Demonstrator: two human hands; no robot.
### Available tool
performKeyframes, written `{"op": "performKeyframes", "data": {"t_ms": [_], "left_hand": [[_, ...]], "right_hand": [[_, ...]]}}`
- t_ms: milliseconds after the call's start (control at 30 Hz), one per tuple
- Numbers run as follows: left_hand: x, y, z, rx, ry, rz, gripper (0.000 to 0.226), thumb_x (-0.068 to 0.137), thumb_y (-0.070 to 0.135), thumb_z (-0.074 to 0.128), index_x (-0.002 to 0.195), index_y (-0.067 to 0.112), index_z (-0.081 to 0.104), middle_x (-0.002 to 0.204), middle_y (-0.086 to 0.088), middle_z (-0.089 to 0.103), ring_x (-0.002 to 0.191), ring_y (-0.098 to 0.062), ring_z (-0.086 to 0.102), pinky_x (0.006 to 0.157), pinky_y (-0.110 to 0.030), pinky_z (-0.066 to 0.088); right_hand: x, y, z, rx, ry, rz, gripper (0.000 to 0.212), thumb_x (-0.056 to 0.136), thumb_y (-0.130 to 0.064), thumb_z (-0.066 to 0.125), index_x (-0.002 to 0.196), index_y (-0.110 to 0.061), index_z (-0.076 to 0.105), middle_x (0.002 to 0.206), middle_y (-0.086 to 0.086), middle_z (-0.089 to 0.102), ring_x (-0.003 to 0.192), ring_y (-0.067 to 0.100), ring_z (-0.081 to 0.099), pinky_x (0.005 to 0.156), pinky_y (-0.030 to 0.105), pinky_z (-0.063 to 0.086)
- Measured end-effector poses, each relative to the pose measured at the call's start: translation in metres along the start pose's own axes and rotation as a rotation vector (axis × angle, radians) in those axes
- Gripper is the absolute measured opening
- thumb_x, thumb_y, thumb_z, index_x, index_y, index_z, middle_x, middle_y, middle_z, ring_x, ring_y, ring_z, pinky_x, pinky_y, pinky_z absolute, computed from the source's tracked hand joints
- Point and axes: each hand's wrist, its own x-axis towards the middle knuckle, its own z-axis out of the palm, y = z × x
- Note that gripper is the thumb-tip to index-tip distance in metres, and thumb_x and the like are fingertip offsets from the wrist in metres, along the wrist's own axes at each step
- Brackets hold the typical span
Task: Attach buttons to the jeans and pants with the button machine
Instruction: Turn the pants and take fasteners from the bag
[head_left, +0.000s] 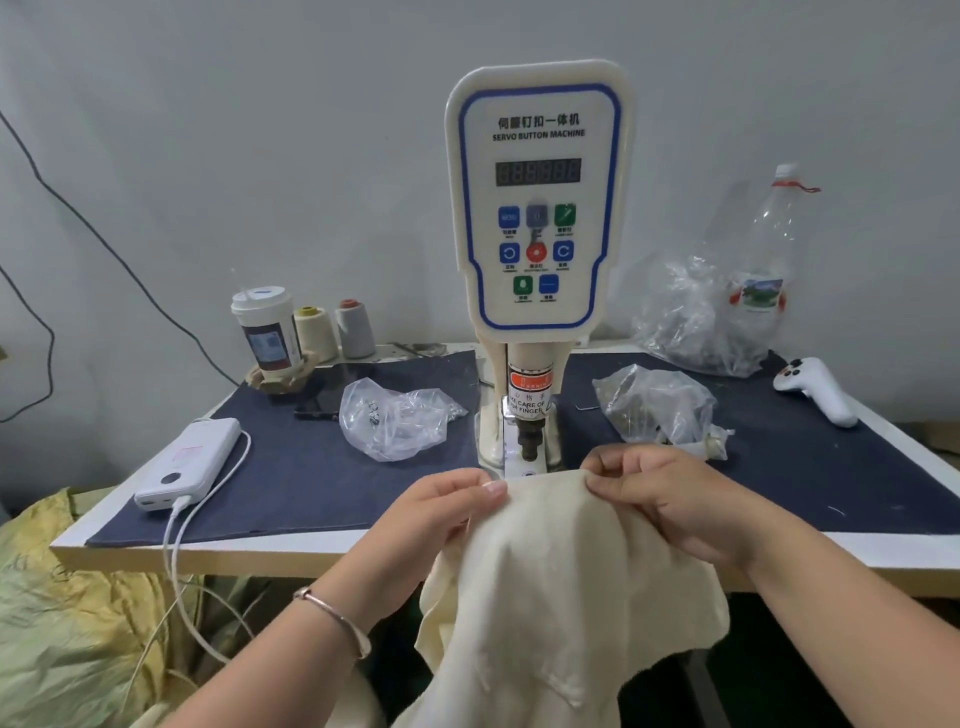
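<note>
The cream servo button machine (535, 208) stands at the middle of the table, its metal punch head (530, 441) just above the base. Cream pants (561, 577) hang over the table's front edge. My left hand (447, 506) pinches the fabric's top edge left of the punch. My right hand (670, 499) pinches the same edge on the right. The held edge sits directly in front of the punch, and whether it lies under it I cannot tell. A clear bag with small metal buttons (395, 415) lies left of the machine.
A second clear bag of parts (660, 405) and a larger one (696, 322) lie right, with a plastic bottle (769, 249) and a white handheld controller (815, 389). Left: a power bank (192, 462) with cable, a phone (317, 400), a cup (267, 327), two thread cones (337, 327).
</note>
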Motion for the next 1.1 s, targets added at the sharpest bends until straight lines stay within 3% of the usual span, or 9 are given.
{"op": "performKeyframes", "data": {"t_ms": [200, 300, 467, 667, 833, 933, 1100], "left_hand": [[0.032, -0.021, -0.009, 0.089, 0.195, -0.072, 0.034, 0.08, 0.039, 0.058, 0.062, 0.022, 0.035, 0.068, 0.0, 0.027, 0.061, -0.014, 0.023, 0.056, -0.029, 0.02], [0.042, -0.03, -0.013, 0.12, 0.223, -0.049, 0.025, 0.075, 0.036, 0.051, 0.061, 0.021, 0.038, 0.067, 0.002, 0.028, 0.063, -0.013, 0.024, 0.06, -0.033, 0.02], [0.055, -0.046, -0.017, 0.118, 0.225, -0.039, 0.024, 0.074, 0.034, 0.05, 0.057, 0.021, 0.04, 0.059, 0.004, 0.031, 0.055, -0.012, 0.025, 0.054, -0.03, 0.019], [0.062, -0.055, -0.022, 0.119, 0.208, -0.039, 0.023, 0.074, 0.035, 0.05, 0.058, 0.019, 0.043, 0.053, 0.008, 0.032, 0.044, -0.006, 0.027, 0.04, -0.016, 0.026], [0.063, -0.063, -0.023, 0.113, 0.208, -0.033, 0.025, 0.076, 0.035, 0.05, 0.058, 0.021, 0.042, 0.055, 0.008, 0.032, 0.048, -0.007, 0.027, 0.049, -0.026, 0.021], [0.062, -0.065, -0.023, 0.087, 0.196, -0.019, 0.023, 0.075, 0.034, 0.05, 0.059, 0.019, 0.044, 0.055, 0.009, 0.035, 0.047, -0.005, 0.03, 0.049, -0.023, 0.022], [0.062, -0.067, -0.024, 0.05, 0.192, -0.011, 0.019, 0.074, 0.031, 0.051, 0.062, 0.017, 0.048, 0.055, 0.01, 0.038, 0.046, -0.003, 0.032, 0.051, -0.026, 0.021]], "right_hand": [[0.036, 0.011, -0.012, -0.033, 0.04, 0.052, 0.015, 0.094, -0.005, 0.053, 0.081, -0.003, 0.061, 0.067, 0.009, 0.056, 0.054, 0.013, 0.053, 0.049, 0.02, 0.044], [0.044, 0.015, -0.019, -0.059, 0.042, 0.051, 0.017, 0.091, -0.008, 0.055, 0.076, -0.008, 0.061, 0.063, 0.006, 0.052, 0.05, 0.012, 0.046, 0.045, 0.019, 0.036], [0.052, 0.024, -0.023, -0.04, 0.078, 0.036, 0.015, 0.09, -0.005, 0.053, 0.077, -0.006, 0.06, 0.063, 0.006, 0.05, 0.05, 0.013, 0.044, 0.045, 0.019, 0.035], [0.056, 0.034, -0.021, 0.023, 0.122, 0.002, 0.017, 0.088, 0.002, 0.05, 0.073, -0.002, 0.058, 0.054, 0.004, 0.05, 0.041, 0.008, 0.046, 0.038, 0.016, 0.036], [0.06, 0.045, -0.021, 0.063, 0.126, -0.031, 0.018, 0.085, 0.002, 0.051, 0.068, -0.003, 0.057, 0.048, 0.0, 0.048, 0.039, 0.004, 0.042, 0.038, 0.013, 0.033], [0.062, 0.048, -0.022, 0.066, 0.114, -0.03, 0.007, 0.073, -0.008, 0.062, 0.068, -0.005, 0.059, 0.052, 0.002, 0.049, 0.041, 0.007, 0.042, 0.039, 0.015, 0.032], [0.063, 0.054, -0.024, 0.08, 0.128, -0.028, 0.009, 0.066, -0.014, 0.062, 0.067, -0.007, 0.058, 0.06, 0.007, 0.047, 0.051, 0.014, 0.043, 0.046, 0.023, 0.031]]}}
